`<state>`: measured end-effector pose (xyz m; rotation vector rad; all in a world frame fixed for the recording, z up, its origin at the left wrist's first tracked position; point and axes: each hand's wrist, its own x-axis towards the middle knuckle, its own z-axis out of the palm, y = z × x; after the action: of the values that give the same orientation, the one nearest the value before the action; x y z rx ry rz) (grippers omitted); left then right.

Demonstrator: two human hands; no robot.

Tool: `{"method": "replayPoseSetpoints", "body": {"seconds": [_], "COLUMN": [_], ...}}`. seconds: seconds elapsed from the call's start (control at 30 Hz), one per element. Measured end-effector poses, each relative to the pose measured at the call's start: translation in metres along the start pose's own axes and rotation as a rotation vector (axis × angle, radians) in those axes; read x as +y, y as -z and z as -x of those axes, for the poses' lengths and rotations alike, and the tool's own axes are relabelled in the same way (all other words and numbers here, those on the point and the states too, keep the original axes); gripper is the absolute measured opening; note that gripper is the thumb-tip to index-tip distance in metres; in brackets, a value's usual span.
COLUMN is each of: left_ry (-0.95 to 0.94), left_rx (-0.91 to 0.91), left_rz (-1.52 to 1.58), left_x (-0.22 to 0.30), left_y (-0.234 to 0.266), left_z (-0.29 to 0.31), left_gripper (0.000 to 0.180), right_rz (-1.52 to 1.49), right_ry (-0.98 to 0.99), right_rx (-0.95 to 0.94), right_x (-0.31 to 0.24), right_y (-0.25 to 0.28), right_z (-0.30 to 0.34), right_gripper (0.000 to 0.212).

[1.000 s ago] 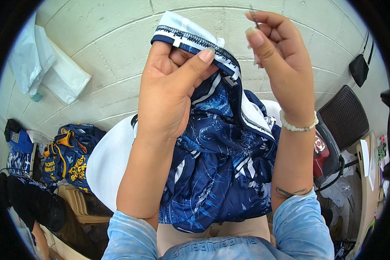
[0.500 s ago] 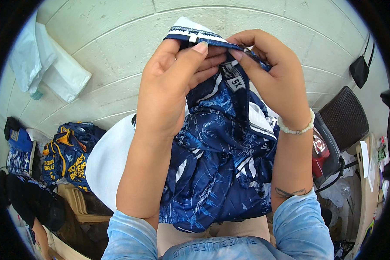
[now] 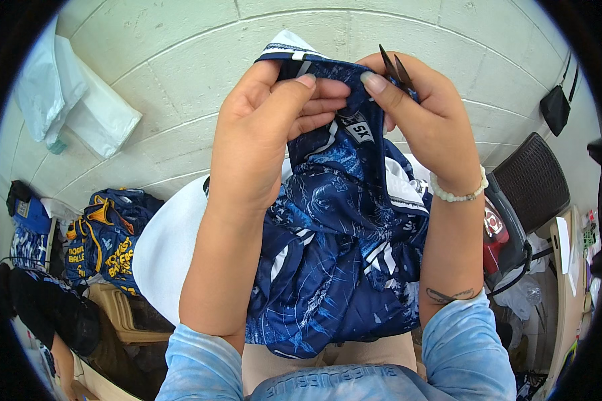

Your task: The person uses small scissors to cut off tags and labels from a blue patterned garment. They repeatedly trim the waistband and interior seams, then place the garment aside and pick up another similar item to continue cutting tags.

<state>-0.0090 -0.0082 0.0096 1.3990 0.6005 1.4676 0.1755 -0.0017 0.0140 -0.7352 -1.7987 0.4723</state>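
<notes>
While both pinch the blue garment's (image 3: 341, 267) top edge, the right hand (image 3: 425, 123) also grips what look like snips (image 3: 394, 67), left hand (image 3: 267, 134) alongside

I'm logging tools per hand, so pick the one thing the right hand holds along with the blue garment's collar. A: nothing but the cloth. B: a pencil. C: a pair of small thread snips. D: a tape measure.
C: two dark pointed blades of the small thread snips stick up out of the right hand, which pinches the blue garment at the collar opposite the left hand.
</notes>
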Motion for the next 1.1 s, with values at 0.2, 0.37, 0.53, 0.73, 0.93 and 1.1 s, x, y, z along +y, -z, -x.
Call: {"method": "replayPoseSetpoints", "body": {"seconds": [0.2,0.37,0.53,0.73,0.93,1.1], "left_ry": [-0.002,-0.002,-0.062,-0.203,-0.361,-0.141], "left_rx": [-0.031,0.06,0.207,0.483,0.737,0.059], "left_rz": [-0.044,0.213,0.348,0.544,0.697,0.14], "left_x": [0.0,-0.02,-0.037,-0.03,-0.011,0.018], "left_y": [0.005,0.014,0.039,0.059,0.074,0.084], "left_z": [-0.001,-0.012,-0.026,-0.037,-0.04,-0.021], "left_gripper": [0.027,0.029,0.028,0.026,0.03,0.029], "right_rz": [0.024,0.035,-0.01,-0.077,-0.498,-0.963], "right_ry": [0.027,0.116,0.154,0.18,0.33,0.299], "right_rx": [0.032,-0.186,-0.431,-0.56,-0.481,-0.167], "right_x": [-0.002,-0.004,-0.004,0.009,0.043,0.057], "right_y": [0.002,0.025,0.067,0.109,0.137,0.133], "right_z": [-0.001,0.002,0.008,0.02,0.025,0.024], "right_gripper": [0.019,0.012,0.018,0.022,0.009,0.019]}}
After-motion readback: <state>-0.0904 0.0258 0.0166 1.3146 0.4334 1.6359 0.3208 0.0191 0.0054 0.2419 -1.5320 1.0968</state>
